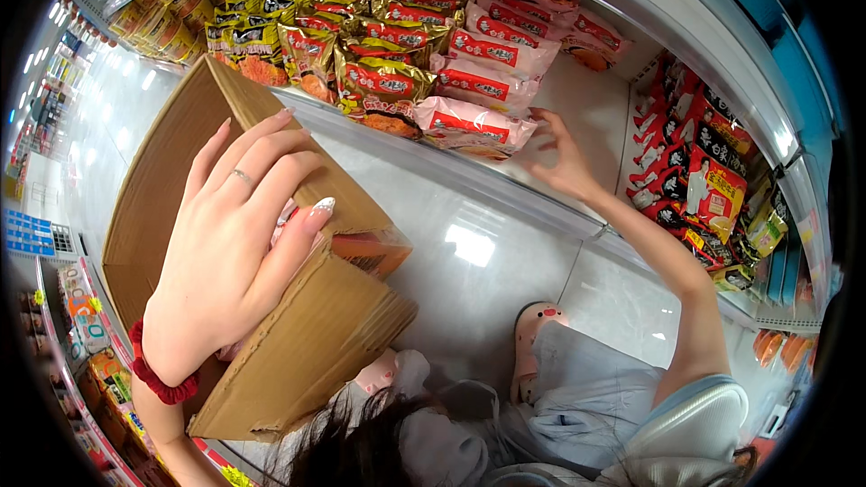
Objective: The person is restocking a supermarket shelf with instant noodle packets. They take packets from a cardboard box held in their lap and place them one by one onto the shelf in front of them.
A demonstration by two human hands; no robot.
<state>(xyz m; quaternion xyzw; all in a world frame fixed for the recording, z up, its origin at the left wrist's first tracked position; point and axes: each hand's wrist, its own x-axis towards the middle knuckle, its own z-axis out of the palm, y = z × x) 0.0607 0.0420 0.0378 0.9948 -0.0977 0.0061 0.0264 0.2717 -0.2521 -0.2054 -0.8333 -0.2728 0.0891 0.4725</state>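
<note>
My left hand (233,243), with a ring and a red scrunchie at the wrist, is spread palm-down over an open cardboard box (318,345). Its fingertips overlap the box's far wall. Pinkish-red wrapping shows between thumb and forefinger; the palm side is hidden, so I cannot tell whether it grips anything. On the low shelf, my right hand (561,159) has its fingers apart, with nothing visible in them. Its fingertips are at the right end of the front pink instant-noodle packet (467,123). Whether they touch it is unclear. More pink packets (497,54) stand in a row behind.
Gold noodle packets (385,88) and black-and-yellow packets (250,47) fill the shelf's left side. Red-and-black packets (717,182) lie at its right. A raised shelf lip (406,142) runs along the front. Pale floor tiles (467,216) and pink shoes (531,338) lie below.
</note>
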